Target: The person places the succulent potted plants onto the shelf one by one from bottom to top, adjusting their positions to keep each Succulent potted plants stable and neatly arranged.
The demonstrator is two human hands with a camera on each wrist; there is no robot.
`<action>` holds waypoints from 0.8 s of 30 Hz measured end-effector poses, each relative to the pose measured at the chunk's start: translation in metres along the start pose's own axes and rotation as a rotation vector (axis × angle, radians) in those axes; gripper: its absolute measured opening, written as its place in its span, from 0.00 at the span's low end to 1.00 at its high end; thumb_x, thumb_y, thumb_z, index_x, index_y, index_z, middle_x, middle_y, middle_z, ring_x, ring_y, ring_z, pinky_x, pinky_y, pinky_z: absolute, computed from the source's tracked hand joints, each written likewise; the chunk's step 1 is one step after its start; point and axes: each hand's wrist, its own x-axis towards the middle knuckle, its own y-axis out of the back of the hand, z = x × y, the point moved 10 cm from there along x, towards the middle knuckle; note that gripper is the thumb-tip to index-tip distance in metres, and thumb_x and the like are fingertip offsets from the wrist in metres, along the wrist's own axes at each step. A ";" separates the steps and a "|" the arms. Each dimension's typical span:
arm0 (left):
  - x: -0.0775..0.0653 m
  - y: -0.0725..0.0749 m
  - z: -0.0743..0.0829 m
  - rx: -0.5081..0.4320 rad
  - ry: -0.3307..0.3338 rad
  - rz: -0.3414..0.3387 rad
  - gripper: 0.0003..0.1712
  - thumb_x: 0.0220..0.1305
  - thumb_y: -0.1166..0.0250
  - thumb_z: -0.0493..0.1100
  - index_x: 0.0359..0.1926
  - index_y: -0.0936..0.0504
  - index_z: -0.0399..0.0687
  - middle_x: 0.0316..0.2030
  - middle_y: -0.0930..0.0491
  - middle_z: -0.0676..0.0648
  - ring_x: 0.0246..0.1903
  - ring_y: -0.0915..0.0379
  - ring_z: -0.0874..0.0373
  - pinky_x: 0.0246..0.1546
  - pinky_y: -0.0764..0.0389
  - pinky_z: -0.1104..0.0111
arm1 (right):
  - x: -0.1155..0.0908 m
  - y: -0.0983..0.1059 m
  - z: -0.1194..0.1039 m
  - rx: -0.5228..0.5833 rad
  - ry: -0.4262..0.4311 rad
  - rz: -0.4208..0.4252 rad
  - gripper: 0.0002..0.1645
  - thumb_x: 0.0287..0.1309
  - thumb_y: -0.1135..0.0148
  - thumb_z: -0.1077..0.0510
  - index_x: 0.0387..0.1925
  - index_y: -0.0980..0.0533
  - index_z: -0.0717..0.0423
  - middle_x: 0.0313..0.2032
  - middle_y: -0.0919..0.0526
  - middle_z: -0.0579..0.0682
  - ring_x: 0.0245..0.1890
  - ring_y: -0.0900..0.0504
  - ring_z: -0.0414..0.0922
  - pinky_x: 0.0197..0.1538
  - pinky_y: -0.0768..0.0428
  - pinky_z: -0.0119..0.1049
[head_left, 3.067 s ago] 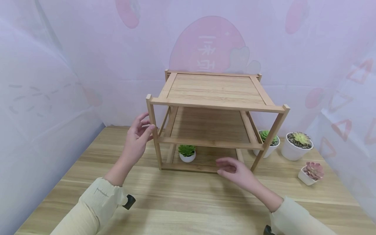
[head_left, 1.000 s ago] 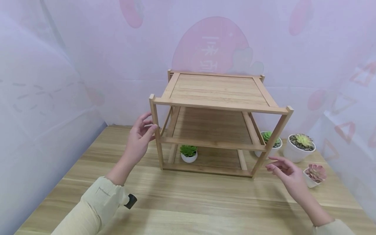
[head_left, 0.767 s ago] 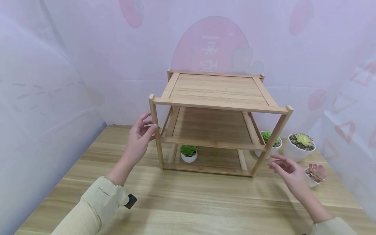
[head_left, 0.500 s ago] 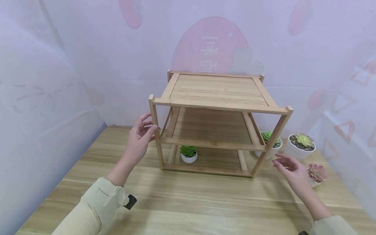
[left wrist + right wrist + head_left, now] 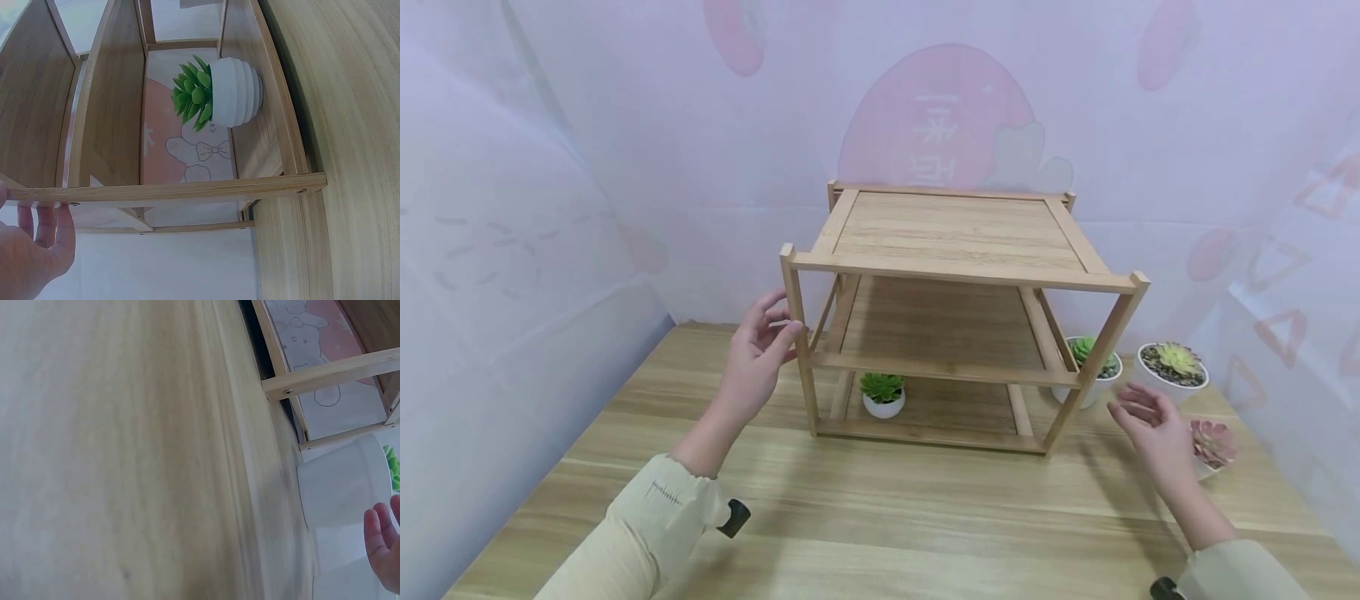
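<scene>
My left hand point(image 5: 754, 357) holds the front left post point(image 5: 805, 387) of a three-tier wooden shelf point(image 5: 966, 229), thumb in front and fingers behind. On the bottom tier, toward the left, stands a small green succulent in a ribbed white pot point(image 5: 234, 94). Right of the shelf, my right hand point(image 5: 1161, 437) hovers with loosely bent fingers and nothing in them. Closest to it are a potted yellow-green succulent point(image 5: 1174, 371) and a pink succulent point(image 5: 1213, 443), whose pot is partly hidden by the hand. A potted green succulent point(image 5: 1105, 383) stands behind the front right post.
The wood-grain table point(image 5: 880, 517) bears the shelf and pots. Printed cloth point(image 5: 737, 167) closes off the back and both sides. In the right wrist view, a white pot point(image 5: 344, 481) stands close beside the shelf's foot.
My right hand has moved from the front of the bottom tier out to the right, then slightly farther toward the pots. My left hand keeps its hold on the post.
</scene>
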 end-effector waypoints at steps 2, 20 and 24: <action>-0.001 0.000 0.000 -0.002 0.000 0.000 0.29 0.80 0.46 0.37 0.77 0.41 0.43 0.56 0.29 0.38 0.58 0.27 0.47 0.56 0.21 0.46 | 0.002 0.000 0.005 -0.011 -0.055 0.009 0.22 0.68 0.35 0.64 0.59 0.30 0.48 0.39 0.24 0.20 0.40 0.23 0.20 0.43 0.24 0.15; 0.001 -0.001 0.003 -0.010 0.002 -0.006 0.29 0.80 0.46 0.38 0.77 0.41 0.43 0.56 0.30 0.39 0.57 0.27 0.50 0.54 0.20 0.52 | 0.017 -0.017 0.023 0.037 -0.254 -0.019 0.47 0.67 0.33 0.60 0.76 0.49 0.65 0.62 0.35 0.52 0.57 0.30 0.45 0.44 0.24 0.16; 0.000 -0.001 0.002 -0.014 0.013 -0.005 0.30 0.80 0.46 0.37 0.77 0.42 0.43 0.57 0.30 0.39 0.57 0.27 0.50 0.54 0.20 0.53 | 0.021 -0.019 0.024 0.057 -0.269 -0.011 0.48 0.66 0.32 0.61 0.77 0.50 0.64 0.60 0.35 0.48 0.58 0.31 0.46 0.44 0.25 0.15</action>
